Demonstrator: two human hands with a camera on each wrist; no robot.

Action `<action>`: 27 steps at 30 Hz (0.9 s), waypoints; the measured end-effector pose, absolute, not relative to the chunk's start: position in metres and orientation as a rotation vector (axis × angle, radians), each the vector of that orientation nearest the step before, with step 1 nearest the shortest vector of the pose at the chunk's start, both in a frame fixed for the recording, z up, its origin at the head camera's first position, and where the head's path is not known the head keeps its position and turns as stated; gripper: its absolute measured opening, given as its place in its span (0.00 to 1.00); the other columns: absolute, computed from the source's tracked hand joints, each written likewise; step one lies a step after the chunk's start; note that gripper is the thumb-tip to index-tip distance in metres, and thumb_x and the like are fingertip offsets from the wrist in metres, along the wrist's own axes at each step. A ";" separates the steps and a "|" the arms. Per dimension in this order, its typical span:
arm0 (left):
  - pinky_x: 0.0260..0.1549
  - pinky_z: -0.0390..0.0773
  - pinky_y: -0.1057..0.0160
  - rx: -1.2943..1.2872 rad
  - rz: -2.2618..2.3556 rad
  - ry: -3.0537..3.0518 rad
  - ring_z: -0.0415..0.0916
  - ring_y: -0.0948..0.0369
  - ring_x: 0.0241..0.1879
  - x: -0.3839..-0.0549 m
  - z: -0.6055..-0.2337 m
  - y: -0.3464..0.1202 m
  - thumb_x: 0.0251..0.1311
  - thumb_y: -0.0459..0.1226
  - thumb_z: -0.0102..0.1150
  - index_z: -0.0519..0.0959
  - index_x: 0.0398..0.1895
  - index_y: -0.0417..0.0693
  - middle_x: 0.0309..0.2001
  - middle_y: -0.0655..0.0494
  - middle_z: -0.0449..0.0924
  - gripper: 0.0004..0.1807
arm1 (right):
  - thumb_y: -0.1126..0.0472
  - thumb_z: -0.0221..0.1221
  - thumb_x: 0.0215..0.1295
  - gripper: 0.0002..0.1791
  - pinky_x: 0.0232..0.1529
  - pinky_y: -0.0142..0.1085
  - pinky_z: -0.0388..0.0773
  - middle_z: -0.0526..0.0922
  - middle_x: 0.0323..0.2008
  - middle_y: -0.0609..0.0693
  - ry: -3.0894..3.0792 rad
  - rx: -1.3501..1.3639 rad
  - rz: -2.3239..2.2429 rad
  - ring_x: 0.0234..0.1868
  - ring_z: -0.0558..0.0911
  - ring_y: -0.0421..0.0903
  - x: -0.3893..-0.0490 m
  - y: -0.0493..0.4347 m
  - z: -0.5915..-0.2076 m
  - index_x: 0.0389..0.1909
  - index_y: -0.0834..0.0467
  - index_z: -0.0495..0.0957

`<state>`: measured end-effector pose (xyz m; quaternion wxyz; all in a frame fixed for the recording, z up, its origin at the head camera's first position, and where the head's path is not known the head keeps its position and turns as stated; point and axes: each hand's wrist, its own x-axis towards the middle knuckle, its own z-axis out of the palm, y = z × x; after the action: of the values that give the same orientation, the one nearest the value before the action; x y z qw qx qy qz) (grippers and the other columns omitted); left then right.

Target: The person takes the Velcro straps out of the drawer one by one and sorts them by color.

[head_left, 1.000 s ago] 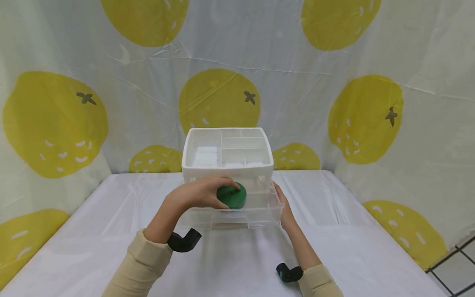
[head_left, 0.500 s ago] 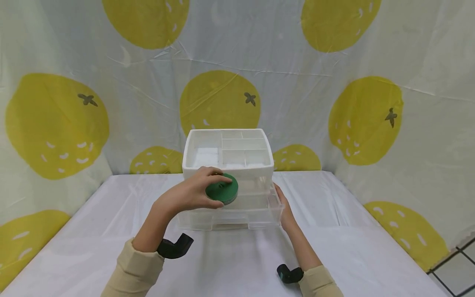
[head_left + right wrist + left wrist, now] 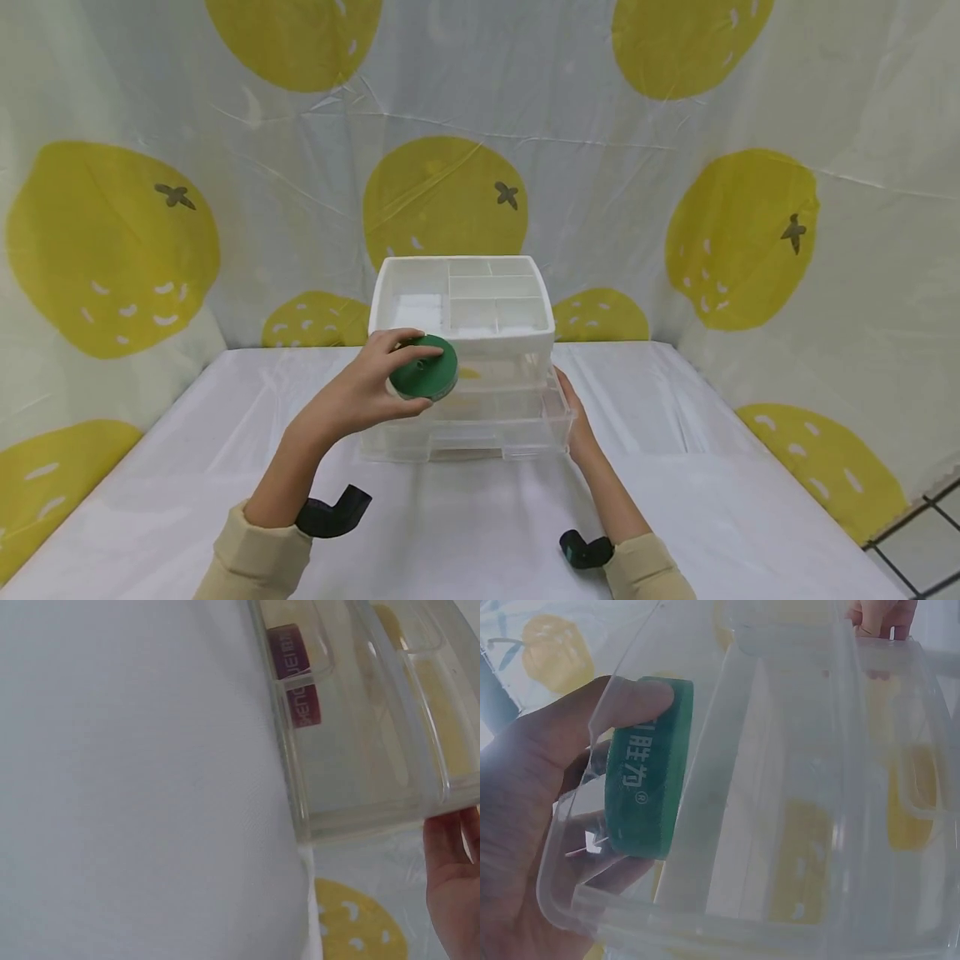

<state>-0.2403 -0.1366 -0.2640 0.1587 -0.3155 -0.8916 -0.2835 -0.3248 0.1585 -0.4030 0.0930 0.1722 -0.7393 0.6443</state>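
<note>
Two hands, diff. jobs: L hand point(image 3: 360, 385) pinches green disc point(image 3: 424, 372) at drawer unit's point(image 3: 498, 350) near left, so prob. best to clear drawer point(image 3: 532, 435) lip w/ R hand point(image 3: 578, 423), fingers straightish, bracing its right side.

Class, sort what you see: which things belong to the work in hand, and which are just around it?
In use:
- green disc, gripped by the left hand
- clear drawer, with the right hand at its side
- white compartment tray

Just around:
- dark red lettered item, seen through clear plastic
- black wrist devices
- fruit-patterned backdrop
- white table covering
</note>
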 end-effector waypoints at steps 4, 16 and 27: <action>0.44 0.77 0.54 -0.857 -0.819 -2.475 0.58 0.51 0.60 -0.239 -0.265 -0.143 0.45 0.40 0.67 0.73 0.55 0.54 0.61 0.50 0.62 0.29 | 0.65 0.37 0.71 0.25 0.63 0.57 0.52 0.53 0.66 0.65 -2.208 0.527 1.878 0.65 0.56 0.62 -0.326 0.158 -0.402 0.67 0.63 0.48; 0.42 0.77 0.47 -0.679 -0.874 -2.162 0.63 0.47 0.57 -0.236 -0.273 -0.168 0.38 0.32 0.71 0.73 0.54 0.47 0.60 0.43 0.61 0.32 | 0.67 0.40 0.69 0.27 0.63 0.62 0.50 0.51 0.66 0.65 -2.264 0.581 1.820 0.66 0.54 0.65 -0.328 0.157 -0.405 0.68 0.62 0.45; 0.50 0.75 0.63 -0.438 -0.794 -2.022 0.60 0.44 0.58 -0.241 -0.287 -0.197 0.35 0.29 0.72 0.74 0.52 0.41 0.58 0.37 0.62 0.33 | 0.69 0.39 0.68 0.27 0.62 0.63 0.51 0.52 0.65 0.69 -2.277 0.582 1.782 0.64 0.55 0.68 -0.314 0.154 -0.387 0.66 0.64 0.46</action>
<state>-0.2411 -0.1969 -0.2873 0.4463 -0.1767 -0.8165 -0.3207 -0.3142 0.1537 -0.3868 0.0960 0.1963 -0.7685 0.6014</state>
